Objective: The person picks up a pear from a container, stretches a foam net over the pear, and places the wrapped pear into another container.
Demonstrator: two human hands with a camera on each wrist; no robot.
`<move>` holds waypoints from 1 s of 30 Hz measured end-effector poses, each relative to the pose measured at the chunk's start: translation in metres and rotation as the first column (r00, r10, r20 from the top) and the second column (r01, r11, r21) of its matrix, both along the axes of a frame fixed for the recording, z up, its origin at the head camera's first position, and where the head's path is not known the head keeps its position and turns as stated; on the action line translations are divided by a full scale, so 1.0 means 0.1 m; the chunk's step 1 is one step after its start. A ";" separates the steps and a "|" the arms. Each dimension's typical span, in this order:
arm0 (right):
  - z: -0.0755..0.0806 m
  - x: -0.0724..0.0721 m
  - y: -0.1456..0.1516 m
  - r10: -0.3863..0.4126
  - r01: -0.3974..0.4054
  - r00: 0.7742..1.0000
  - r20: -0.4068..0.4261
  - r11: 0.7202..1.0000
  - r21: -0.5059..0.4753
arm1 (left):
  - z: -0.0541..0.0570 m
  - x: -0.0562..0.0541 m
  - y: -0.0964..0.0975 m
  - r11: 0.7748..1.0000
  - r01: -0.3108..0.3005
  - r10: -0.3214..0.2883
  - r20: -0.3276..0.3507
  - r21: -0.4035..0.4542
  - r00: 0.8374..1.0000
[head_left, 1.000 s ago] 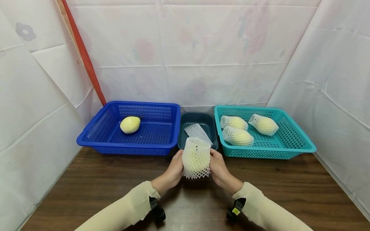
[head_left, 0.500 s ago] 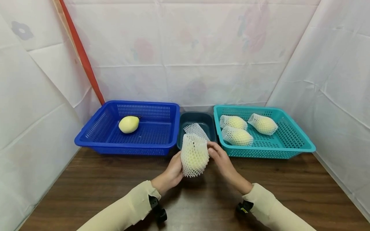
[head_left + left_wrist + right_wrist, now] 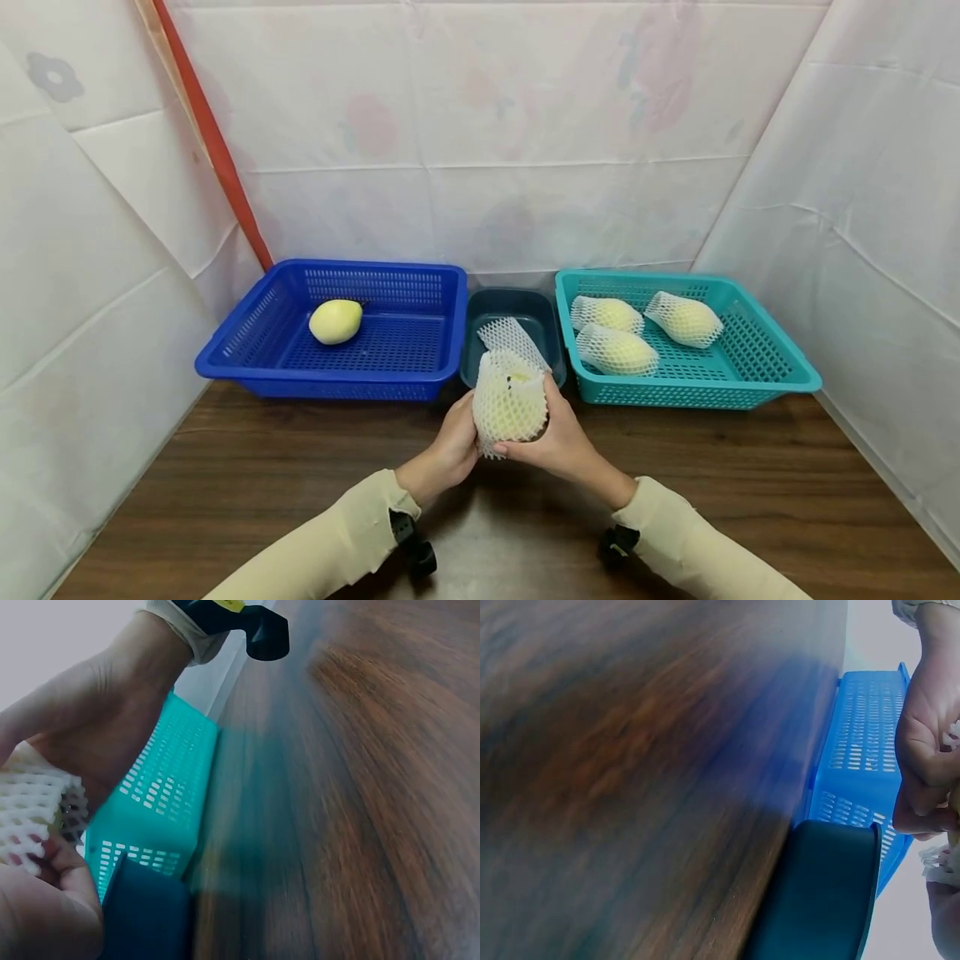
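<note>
In the head view, both hands hold a pale yellow pear in a white foam net sleeve (image 3: 512, 407) above the table, in front of a small dark tray (image 3: 542, 321). My left hand (image 3: 448, 446) grips its left side, fingers partly hidden behind it. My right hand (image 3: 564, 440) clasps the right side, its thumb across the lower front. Through the net's upper opening some bare yellow skin shows. Behind, a flat foam net sleeve (image 3: 510, 335) lies in the tray. The left wrist view catches the netting (image 3: 30, 806) between the hands.
At the left stands a blue basket (image 3: 352, 390) with one bare pear (image 3: 335, 322) inside. A teal basket (image 3: 675, 396) on the right holds three netted pears (image 3: 618, 354). White cloth walls (image 3: 480, 208) close off the back and sides of the wooden table (image 3: 285, 467).
My right hand came off the pear's right side, then took hold again with the thumb across the front. The netted pear's top has tipped toward the camera; the left hand kept its hold.
</note>
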State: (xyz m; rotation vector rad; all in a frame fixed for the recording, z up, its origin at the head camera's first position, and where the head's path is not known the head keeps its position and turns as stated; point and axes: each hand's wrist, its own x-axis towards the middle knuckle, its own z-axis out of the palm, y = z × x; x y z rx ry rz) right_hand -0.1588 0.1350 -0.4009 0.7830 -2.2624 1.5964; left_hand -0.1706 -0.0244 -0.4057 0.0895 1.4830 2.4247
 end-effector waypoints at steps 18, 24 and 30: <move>0.48 -0.10 0.41 -0.084 0.085 0.996 -0.024 0.996 0.032 | 0.31 -0.07 -0.30 0.922 -0.032 -0.096 -0.309 -0.386 0.946; 0.72 -0.20 0.69 -0.188 0.195 0.980 -0.069 0.974 0.116 | 0.50 -0.18 -0.57 0.825 -0.236 -0.105 -0.550 -0.514 0.829; 0.91 -0.31 1.00 -0.260 0.285 0.954 -0.152 0.942 0.176 | 0.52 -0.38 -0.87 0.599 -0.432 -0.204 -0.650 -0.674 0.732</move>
